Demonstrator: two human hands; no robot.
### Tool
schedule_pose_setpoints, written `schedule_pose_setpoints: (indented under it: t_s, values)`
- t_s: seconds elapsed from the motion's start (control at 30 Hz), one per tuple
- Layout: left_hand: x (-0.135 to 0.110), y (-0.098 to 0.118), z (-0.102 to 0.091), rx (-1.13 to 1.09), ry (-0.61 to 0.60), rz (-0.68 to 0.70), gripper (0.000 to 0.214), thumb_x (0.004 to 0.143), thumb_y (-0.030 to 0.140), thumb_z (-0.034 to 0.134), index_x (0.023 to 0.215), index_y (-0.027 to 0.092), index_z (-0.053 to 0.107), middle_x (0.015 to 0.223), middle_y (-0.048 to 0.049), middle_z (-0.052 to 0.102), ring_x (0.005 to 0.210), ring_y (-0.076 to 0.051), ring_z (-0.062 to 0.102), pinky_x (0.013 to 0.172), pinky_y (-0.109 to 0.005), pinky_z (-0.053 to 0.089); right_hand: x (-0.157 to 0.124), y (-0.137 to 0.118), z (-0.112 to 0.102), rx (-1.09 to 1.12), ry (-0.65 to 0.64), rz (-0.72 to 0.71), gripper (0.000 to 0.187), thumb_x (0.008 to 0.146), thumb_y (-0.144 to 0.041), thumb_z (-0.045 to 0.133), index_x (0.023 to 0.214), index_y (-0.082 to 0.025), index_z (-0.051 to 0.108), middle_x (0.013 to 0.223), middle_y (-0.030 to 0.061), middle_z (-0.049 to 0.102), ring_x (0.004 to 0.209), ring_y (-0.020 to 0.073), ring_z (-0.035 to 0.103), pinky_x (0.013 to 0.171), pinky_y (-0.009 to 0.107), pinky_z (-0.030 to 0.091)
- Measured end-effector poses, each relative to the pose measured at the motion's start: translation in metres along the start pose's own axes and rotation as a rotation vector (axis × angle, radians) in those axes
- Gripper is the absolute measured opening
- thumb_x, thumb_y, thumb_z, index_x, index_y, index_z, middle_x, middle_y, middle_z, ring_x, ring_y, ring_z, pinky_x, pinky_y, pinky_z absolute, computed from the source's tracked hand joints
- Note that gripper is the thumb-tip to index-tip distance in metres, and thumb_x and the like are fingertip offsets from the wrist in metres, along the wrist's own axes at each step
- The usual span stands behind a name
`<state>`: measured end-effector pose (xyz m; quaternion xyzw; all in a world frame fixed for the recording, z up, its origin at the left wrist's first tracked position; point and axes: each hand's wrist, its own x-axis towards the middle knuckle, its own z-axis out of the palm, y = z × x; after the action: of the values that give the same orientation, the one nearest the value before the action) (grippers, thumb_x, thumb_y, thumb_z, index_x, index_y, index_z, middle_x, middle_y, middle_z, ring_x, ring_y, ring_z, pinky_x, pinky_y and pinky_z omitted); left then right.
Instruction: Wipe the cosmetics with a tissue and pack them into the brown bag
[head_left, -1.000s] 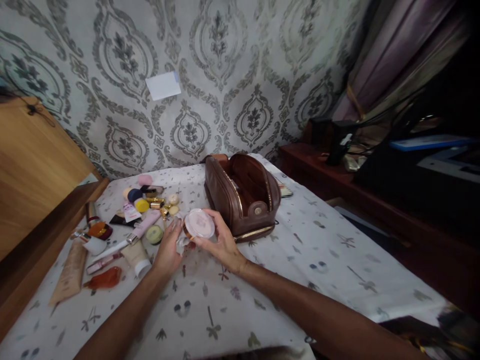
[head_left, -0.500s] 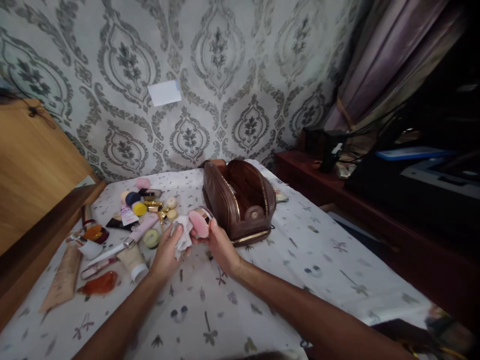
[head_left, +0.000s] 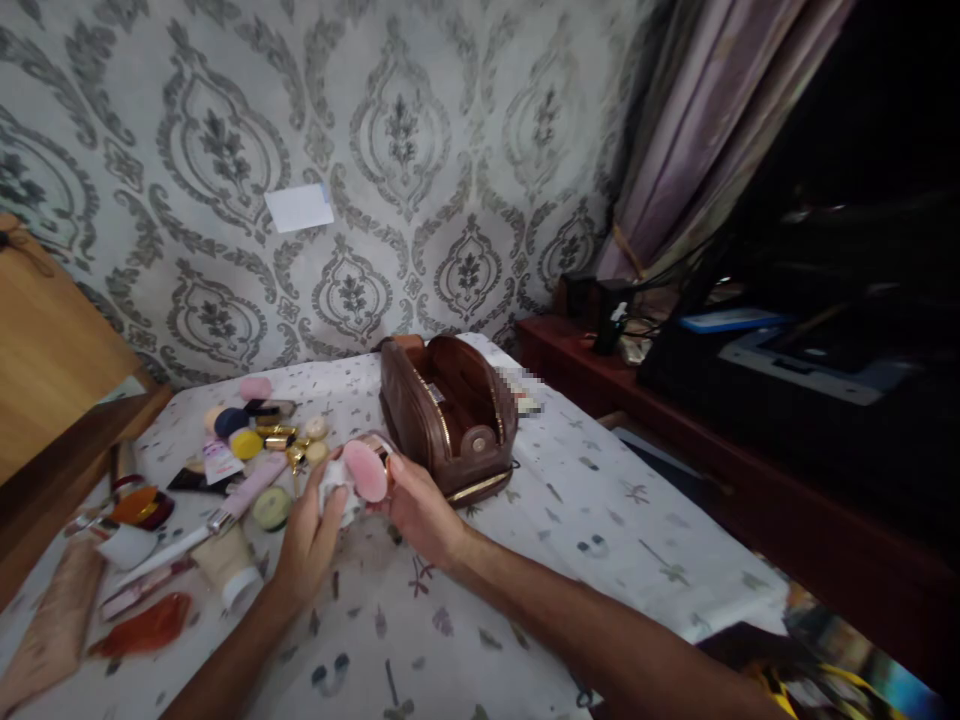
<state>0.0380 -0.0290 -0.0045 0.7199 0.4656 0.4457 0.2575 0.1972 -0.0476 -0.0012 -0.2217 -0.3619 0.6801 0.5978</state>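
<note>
My right hand (head_left: 416, 510) grips a round pink compact (head_left: 365, 469), tilted so its pink face points toward my left hand. My left hand (head_left: 307, 540) is closed on a crumpled white tissue (head_left: 335, 493) pressed against the compact. Both hands hover over a bed covered by a white patterned sheet (head_left: 525, 540). Just behind the compact stands an open brown leather cosmetic bag (head_left: 446, 415), its zip undone and its inside showing.
Several cosmetics lie scattered left of my hands: tubes (head_left: 225, 560), small jars (head_left: 244, 443), a green round tin (head_left: 271, 506), an orange packet (head_left: 146, 625). A wooden headboard (head_left: 52, 380) stands at far left. A dark wooden unit (head_left: 675, 420) with electronics runs along the right.
The compact has turned from face-up to tilted on edge, and my left hand has brought the tissue against it. The camera has shifted right, so everything sits further left.
</note>
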Motion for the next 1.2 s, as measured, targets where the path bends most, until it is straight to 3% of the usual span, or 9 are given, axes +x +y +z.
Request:
schedule_pose_setpoints:
  t_s: [0.2, 0.33, 0.5, 0.57, 0.73, 0.93, 1.03, 1.13, 1.2]
  values:
    - [0.000, -0.003, 0.002, -0.054, 0.069, -0.104, 0.051, 0.093, 0.054, 0.047, 0.129, 0.020, 0.057, 0.131, -0.0114, 0.063, 0.132, -0.029, 0.051, 0.115, -0.046, 0.036, -0.011, -0.086, 0.009, -0.183, -0.053, -0.168, 0.076, 0.068, -0.061, 0.077, 0.132, -0.026, 0.056, 0.127, 0.0090, 0.065, 0.104, 0.0259, 0.065, 0.083, 0.038, 0.056]
    - [-0.003, -0.016, 0.006, 0.028, -0.075, -0.123, 0.053, 0.091, 0.058, 0.047, 0.126, 0.020, 0.058, 0.120, -0.0104, 0.069, 0.118, -0.030, 0.061, 0.102, -0.043, 0.049, 0.015, -0.152, -0.014, -0.454, 0.030, -0.395, 0.060, 0.080, -0.052, 0.068, 0.129, -0.020, 0.055, 0.122, 0.0086, 0.065, 0.107, 0.0236, 0.065, 0.092, 0.039, 0.054]
    - [-0.005, -0.023, 0.008, 0.117, -0.233, -0.094, 0.053, 0.094, 0.058, 0.043, 0.130, 0.021, 0.053, 0.119, -0.0088, 0.070, 0.110, -0.028, 0.066, 0.091, -0.037, 0.052, 0.056, -0.189, -0.047, -1.344, 0.200, -0.246, 0.060, 0.081, -0.037, 0.072, 0.132, -0.012, 0.051, 0.112, 0.0109, 0.067, 0.102, 0.0252, 0.066, 0.088, 0.039, 0.054]
    - [-0.005, -0.022, 0.008, 0.151, -0.261, -0.084, 0.053, 0.093, 0.059, 0.043, 0.129, 0.021, 0.055, 0.119, -0.0083, 0.071, 0.105, -0.026, 0.068, 0.089, -0.036, 0.052, 0.063, -0.190, -0.049, -1.605, 0.169, -0.177, 0.064, 0.073, -0.029, 0.079, 0.128, -0.009, 0.054, 0.118, 0.0159, 0.065, 0.108, 0.0312, 0.064, 0.092, 0.043, 0.052]
    - [-0.003, -0.025, 0.008, 0.209, -0.282, -0.079, 0.052, 0.093, 0.059, 0.042, 0.127, 0.022, 0.057, 0.111, -0.0075, 0.074, 0.099, -0.026, 0.071, 0.085, -0.035, 0.056, 0.073, -0.173, -0.039, -1.827, -0.054, -0.001, 0.047, 0.059, -0.009, 0.080, 0.105, -0.008, 0.068, 0.121, 0.0240, 0.063, 0.105, 0.0397, 0.066, 0.088, 0.046, 0.053]
    - [0.000, -0.027, 0.005, 0.204, -0.347, -0.023, 0.043, 0.094, 0.052, 0.045, 0.123, 0.022, 0.059, 0.111, -0.0067, 0.075, 0.110, -0.026, 0.069, 0.089, -0.033, 0.056, 0.102, -0.139, -0.063, -1.831, -0.072, 0.223, 0.031, 0.043, 0.000, 0.085, 0.064, -0.015, 0.068, 0.081, 0.0116, 0.073, 0.087, 0.0368, 0.071, 0.079, 0.045, 0.056]
    - [0.000, -0.026, 0.006, 0.182, -0.363, -0.021, 0.043, 0.094, 0.051, 0.046, 0.124, 0.023, 0.059, 0.108, -0.0060, 0.076, 0.108, -0.026, 0.070, 0.085, -0.032, 0.058, 0.117, -0.122, -0.083, -1.783, -0.016, 0.280, 0.022, 0.059, -0.010, 0.087, 0.068, -0.015, 0.068, 0.081, 0.0081, 0.071, 0.086, 0.0293, 0.071, 0.080, 0.043, 0.057]
    - [-0.003, -0.023, 0.009, 0.150, -0.342, 0.000, 0.043, 0.093, 0.052, 0.048, 0.122, 0.024, 0.061, 0.110, -0.0063, 0.075, 0.108, -0.026, 0.070, 0.086, -0.031, 0.057, 0.128, -0.106, -0.101, -1.706, 0.048, 0.274, 0.018, 0.091, -0.029, 0.068, 0.105, -0.018, 0.068, 0.108, 0.0063, 0.068, 0.097, 0.0205, 0.067, 0.084, 0.037, 0.057]
    - [-0.005, -0.021, 0.012, 0.130, -0.289, -0.007, 0.043, 0.092, 0.054, 0.048, 0.120, 0.024, 0.062, 0.113, -0.0066, 0.075, 0.108, -0.026, 0.070, 0.090, -0.032, 0.056, 0.133, -0.098, -0.109, -1.643, 0.096, 0.232, 0.025, 0.097, -0.034, 0.060, 0.119, -0.022, 0.063, 0.122, 0.0070, 0.063, 0.104, 0.0204, 0.065, 0.086, 0.037, 0.056]
